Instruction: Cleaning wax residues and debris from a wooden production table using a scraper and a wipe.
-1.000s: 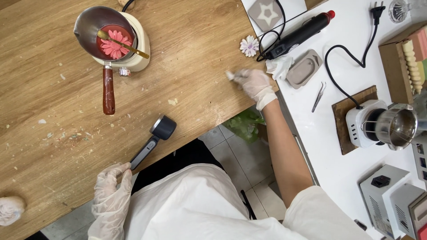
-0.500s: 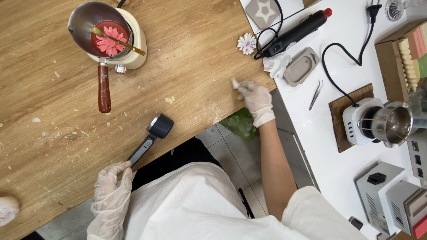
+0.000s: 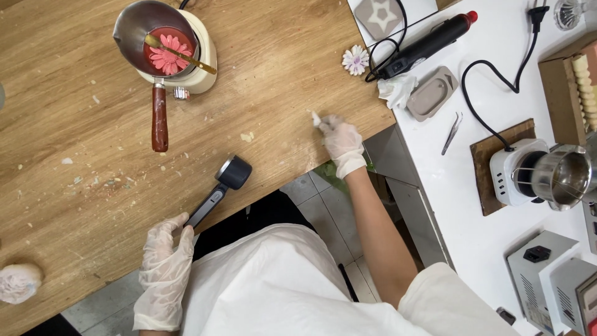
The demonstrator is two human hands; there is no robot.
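Gloved fingers of the right hand [image 3: 341, 140] pinch a small white scrap [image 3: 316, 118] against the wooden tabletop [image 3: 74, 205], near the table's edge at about three o'clock from its middle; the grip is closed tight on the scrap. At seven o'clock from there, the left hand [image 3: 166, 261], also in a thin clear glove, curls loosely round the end of a dark grey handheld tool with a round black head [image 3: 222, 186], which lies flat on the wood. Pale crumbs [image 3: 247, 137] are scattered between the two hands. At eleven o'clock stands a small steel pot with a reddish wooden handle [image 3: 159, 50] on a cream warmer, holding a pink flower shape and a gold stick. A small white-and-lilac flower [image 3: 356, 60] lies at one o'clock of the right hand, beside a black corded tool with a red tip [image 3: 429, 43] on the white bench [image 3: 497, 249].
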